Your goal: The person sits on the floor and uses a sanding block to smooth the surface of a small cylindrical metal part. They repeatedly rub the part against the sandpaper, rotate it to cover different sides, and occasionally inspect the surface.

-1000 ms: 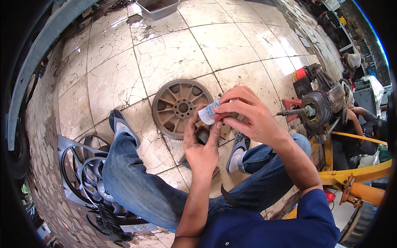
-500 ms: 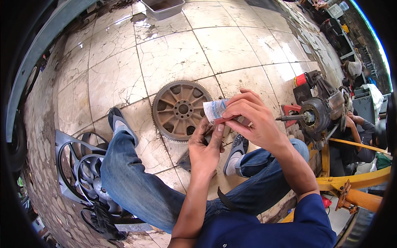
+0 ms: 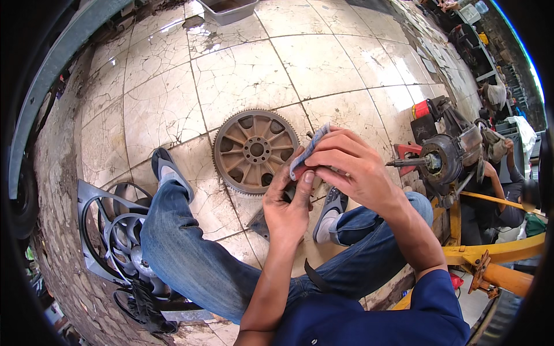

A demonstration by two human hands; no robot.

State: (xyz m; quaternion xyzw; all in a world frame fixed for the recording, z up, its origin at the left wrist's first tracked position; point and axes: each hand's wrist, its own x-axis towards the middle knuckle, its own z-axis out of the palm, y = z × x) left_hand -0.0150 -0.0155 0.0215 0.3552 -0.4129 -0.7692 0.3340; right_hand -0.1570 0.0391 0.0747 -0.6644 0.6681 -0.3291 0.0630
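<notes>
In the head view, taking the two hands as the centre of the clock, a small folded sheet [image 3: 310, 151], pale blue-grey outside with red showing at its lower end, is held up between them, above the tiled floor [image 3: 242, 69]. The left hand [image 3: 288, 207] pinches its lower end, thumb against the red part; whether those fingers also grip something dark beneath cannot be told. The right hand [image 3: 358, 170] has its fingers closed over the sheet's upper right side. A toothed wheel [image 3: 271, 154] lies flat on the floor at 10 o'clock, near the left fingertips in the picture, though the height between them is unclear. A dark plate [image 3: 259, 224] lies at 8 o'clock, and a hub assembly [image 3: 441, 158] stands well apart toward 3 o'clock. The sheet could tear or crease askew if the hands pull unevenly, since both grips are close together. A loose pinch could drop it onto the gritty-looking floor. If its red face is abrasive, a sliding thumb could get scraped.
</notes>
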